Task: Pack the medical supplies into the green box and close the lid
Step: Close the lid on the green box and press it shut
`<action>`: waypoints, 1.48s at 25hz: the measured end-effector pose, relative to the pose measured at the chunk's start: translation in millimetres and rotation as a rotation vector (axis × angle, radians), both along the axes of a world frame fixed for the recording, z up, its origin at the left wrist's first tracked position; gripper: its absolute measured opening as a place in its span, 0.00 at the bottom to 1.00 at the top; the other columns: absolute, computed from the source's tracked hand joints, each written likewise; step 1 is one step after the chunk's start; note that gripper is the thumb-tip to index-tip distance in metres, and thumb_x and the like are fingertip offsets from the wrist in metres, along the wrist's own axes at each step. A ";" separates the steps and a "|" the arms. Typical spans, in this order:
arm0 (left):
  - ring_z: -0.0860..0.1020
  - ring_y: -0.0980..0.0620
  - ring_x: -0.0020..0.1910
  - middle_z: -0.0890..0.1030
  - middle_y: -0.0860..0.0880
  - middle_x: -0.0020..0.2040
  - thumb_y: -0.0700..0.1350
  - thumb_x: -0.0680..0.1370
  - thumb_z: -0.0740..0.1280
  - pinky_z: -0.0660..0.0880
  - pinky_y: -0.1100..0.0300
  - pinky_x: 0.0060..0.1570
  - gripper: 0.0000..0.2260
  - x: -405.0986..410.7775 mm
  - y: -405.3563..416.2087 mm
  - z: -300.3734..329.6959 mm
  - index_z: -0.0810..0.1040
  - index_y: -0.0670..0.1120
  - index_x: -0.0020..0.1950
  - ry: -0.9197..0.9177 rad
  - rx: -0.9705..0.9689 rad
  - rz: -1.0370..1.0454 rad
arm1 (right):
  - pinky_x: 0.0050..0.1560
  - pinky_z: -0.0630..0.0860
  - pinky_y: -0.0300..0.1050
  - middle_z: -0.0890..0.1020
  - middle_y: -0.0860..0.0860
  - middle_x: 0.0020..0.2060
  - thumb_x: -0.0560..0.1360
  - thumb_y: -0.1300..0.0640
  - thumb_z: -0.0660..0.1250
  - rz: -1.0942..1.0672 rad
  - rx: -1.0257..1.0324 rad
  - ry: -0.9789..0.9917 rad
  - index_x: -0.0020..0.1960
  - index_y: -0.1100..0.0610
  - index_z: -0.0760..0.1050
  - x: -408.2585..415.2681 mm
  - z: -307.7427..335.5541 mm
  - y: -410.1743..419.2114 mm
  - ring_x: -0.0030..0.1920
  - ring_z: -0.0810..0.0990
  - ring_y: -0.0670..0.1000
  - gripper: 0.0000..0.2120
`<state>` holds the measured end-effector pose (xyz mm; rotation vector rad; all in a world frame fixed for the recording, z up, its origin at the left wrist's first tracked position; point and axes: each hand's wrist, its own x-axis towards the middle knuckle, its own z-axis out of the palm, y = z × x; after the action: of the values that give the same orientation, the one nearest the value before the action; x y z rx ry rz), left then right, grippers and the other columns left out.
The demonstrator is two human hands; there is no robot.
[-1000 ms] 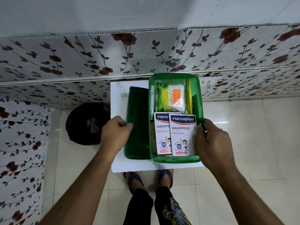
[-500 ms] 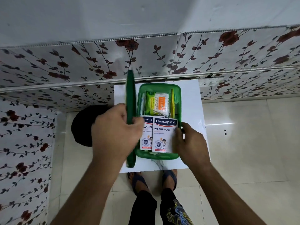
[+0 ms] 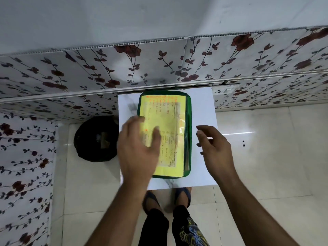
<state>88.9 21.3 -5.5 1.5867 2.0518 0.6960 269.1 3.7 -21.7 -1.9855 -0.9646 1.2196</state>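
Note:
The green box point(image 3: 188, 132) lies on the small white table point(image 3: 204, 110) with its lid down. A yellow label sheet point(image 3: 165, 118) with orange and dark writing covers the lid's top. The supplies inside are hidden under the lid. My left hand point(image 3: 138, 150) lies flat over the lid's left near part, fingers spread and blurred. My right hand point(image 3: 214, 148) hovers to the right of the box, over the table, fingers apart and holding nothing.
The table stands against a wall covered in floral panels point(image 3: 159, 64). A black round bin point(image 3: 96, 139) sits on the tiled floor left of the table. My feet in sandals point(image 3: 166, 196) are below the table's near edge.
The lid went from lying open at the left, through standing upright in my left hand, to closed over the box. My right hand let go of the box's right side.

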 end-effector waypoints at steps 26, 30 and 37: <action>0.76 0.59 0.46 0.79 0.57 0.46 0.51 0.82 0.57 0.70 0.64 0.46 0.09 10.5 113.0 -31.2 0.76 0.53 0.54 -0.727 -0.323 0.135 | 0.40 0.68 0.44 0.75 0.49 0.32 0.82 0.50 0.59 -0.281 -0.007 0.179 0.41 0.58 0.77 -36.2 -21.5 113.1 0.35 0.72 0.49 0.17; 0.78 0.48 0.44 0.82 0.47 0.47 0.49 0.83 0.56 0.71 0.55 0.44 0.12 1.3 110.4 -34.0 0.79 0.53 0.54 -0.672 -0.318 0.034 | 0.49 0.74 0.47 0.83 0.50 0.45 0.82 0.52 0.56 -0.174 -0.015 0.212 0.54 0.57 0.79 -30.3 -19.2 108.9 0.47 0.80 0.51 0.15; 0.72 0.55 0.33 0.79 0.48 0.40 0.51 0.84 0.52 0.67 0.64 0.32 0.13 1.3 88.0 -40.2 0.75 0.50 0.56 -0.536 -0.247 -0.074 | 0.52 0.72 0.31 0.81 0.43 0.53 0.84 0.51 0.53 -0.093 0.063 0.202 0.66 0.53 0.74 -31.2 -26.8 84.3 0.54 0.78 0.39 0.16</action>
<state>90.2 109.3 -45.7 1.1727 1.6058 0.7147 237.9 88.0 -48.5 -1.7987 -0.7926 1.2931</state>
